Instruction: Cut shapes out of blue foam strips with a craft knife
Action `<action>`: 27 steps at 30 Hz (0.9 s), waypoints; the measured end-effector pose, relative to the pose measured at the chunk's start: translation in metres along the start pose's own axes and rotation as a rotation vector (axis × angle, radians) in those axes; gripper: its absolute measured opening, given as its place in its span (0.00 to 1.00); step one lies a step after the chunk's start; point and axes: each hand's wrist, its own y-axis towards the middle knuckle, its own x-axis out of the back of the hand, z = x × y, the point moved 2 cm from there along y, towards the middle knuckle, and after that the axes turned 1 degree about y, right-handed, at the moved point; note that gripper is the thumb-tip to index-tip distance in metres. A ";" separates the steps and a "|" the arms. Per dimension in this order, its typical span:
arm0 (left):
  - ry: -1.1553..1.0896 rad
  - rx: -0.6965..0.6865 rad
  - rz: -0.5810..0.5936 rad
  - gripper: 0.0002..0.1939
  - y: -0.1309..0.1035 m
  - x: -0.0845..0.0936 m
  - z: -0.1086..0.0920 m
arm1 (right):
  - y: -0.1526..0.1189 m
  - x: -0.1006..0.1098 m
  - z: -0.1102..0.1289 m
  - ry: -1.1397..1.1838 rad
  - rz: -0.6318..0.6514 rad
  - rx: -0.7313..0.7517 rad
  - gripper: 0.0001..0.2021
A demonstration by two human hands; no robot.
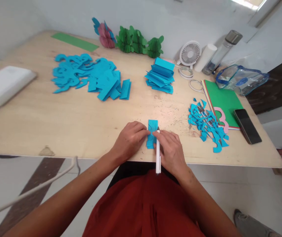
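A small folded strip of blue paper (pixel 153 125) lies on the table near its front edge, with a curved pen outline drawn on it. My left hand (pixel 132 138) is closed at the strip's left side, its thumb and forefinger tips on the paper. My right hand (pixel 172 148) is at the right side, with a white pen (pixel 158 154) held in it. The pen lies lengthwise along the strip, its dark tip pointing away from me. The right thumb and forefinger also touch the paper, and part of the strip is hidden beneath them.
Blue cut-outs (pixel 69 70) and folded blue strips (pixel 159 77) are heaped farther back. Blue scraps (pixel 205 120) lie right, by a green sheet (pixel 226 98) and a phone (pixel 247 126). A small fan (pixel 189 54), tape rolls (pixel 185 72) and a bottle (pixel 221 52) stand behind.
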 end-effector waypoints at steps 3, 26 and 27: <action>-0.002 -0.011 -0.012 0.14 0.001 0.000 -0.002 | 0.000 0.000 0.000 0.000 -0.004 -0.002 0.19; -0.001 0.166 0.046 0.11 -0.001 0.000 0.002 | 0.000 0.001 0.001 -0.002 0.007 -0.025 0.20; -0.002 0.170 0.047 0.11 -0.001 0.001 0.002 | 0.000 0.001 0.001 -0.001 0.005 -0.022 0.19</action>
